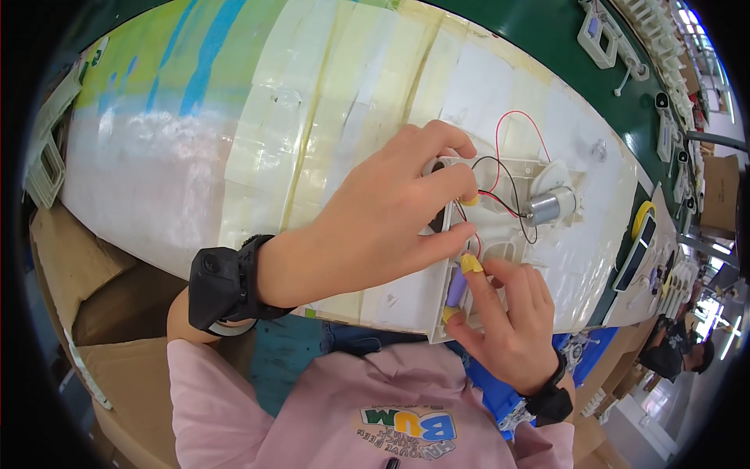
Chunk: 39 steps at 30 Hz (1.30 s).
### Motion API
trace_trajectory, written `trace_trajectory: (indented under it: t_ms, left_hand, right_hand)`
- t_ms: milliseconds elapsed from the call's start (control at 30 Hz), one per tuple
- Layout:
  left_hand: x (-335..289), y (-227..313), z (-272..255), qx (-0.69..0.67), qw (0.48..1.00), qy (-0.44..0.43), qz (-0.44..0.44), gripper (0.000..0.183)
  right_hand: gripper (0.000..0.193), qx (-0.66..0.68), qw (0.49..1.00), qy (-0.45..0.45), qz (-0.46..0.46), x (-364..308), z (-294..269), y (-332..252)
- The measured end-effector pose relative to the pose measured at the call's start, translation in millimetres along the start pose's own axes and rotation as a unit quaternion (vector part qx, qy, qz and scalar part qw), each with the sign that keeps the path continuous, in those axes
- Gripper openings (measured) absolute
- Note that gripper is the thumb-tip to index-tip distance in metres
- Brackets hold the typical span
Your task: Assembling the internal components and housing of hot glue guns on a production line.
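Observation:
A white plastic housing (pixel 508 244) lies on the worktable in front of me, its inner side up. A silver motor (pixel 551 206) sits at its right end, with red and black wires (pixel 512 176) looping from it. My left hand (pixel 391 203) arches over the housing's left end, fingers curled onto its edge beside a black part, thumb and forefinger close to the wires. With yellow-covered fingertips, my right hand (pixel 516 324) holds a purple cylinder (pixel 457 286) end to end between thumb and forefinger, at the housing's near left edge. The left fingertips are partly hidden.
The tabletop (pixel 266 156) is covered in pale tape with green and blue patches. A cardboard box (pixel 125 359) stands at left. White plastic parts (pixel 600 35) lie on the green surface at the far right. A blue crate (pixel 488 391) with metal parts is near my right wrist.

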<state>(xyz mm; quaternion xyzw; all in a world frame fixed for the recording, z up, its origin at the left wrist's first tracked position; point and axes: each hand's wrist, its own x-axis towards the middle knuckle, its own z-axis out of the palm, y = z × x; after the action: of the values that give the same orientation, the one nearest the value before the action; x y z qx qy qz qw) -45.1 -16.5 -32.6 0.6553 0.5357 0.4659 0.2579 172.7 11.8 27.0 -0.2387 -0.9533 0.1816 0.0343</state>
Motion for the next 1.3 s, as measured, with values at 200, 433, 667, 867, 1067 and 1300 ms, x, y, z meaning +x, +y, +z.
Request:
trace_trajectory:
  t_ms: [200,433,667,867,1067,1300]
  left_hand:
    - [-0.9,1.1,-0.1,0.007,1.000,0.000,-0.002,0.026]
    - [-2.4,2.8,1.6,0.000,1.000,-0.004,-0.014,0.024]
    - [-1.6,6.0,1.7,0.012,0.999,-0.017,-0.028,0.024]
    - [-1.3,7.5,3.5,-0.003,0.999,-0.023,-0.038,0.024]
    - [3.3,11.5,1.2,0.001,0.999,-0.039,-0.029,0.025]
    - [10.9,11.4,-5.2,-0.056,0.996,-0.041,-0.048,0.038]
  right_hand:
    - [0.063,0.091,0.994,-0.006,-0.054,2.4,1.1,24.0]
    - [0.073,0.101,0.990,0.005,-0.098,-0.5,6.6,32.0]
    - [0.075,0.134,0.987,-0.014,-0.083,-7.1,9.8,35.9]
    - [0.071,0.096,0.992,-0.007,-0.078,-10.9,14.3,31.9]
    - [0.036,0.150,0.978,0.138,-0.044,-5.8,14.6,39.3]
    - [0.027,0.144,0.978,0.145,-0.034,13.8,2.8,33.3]
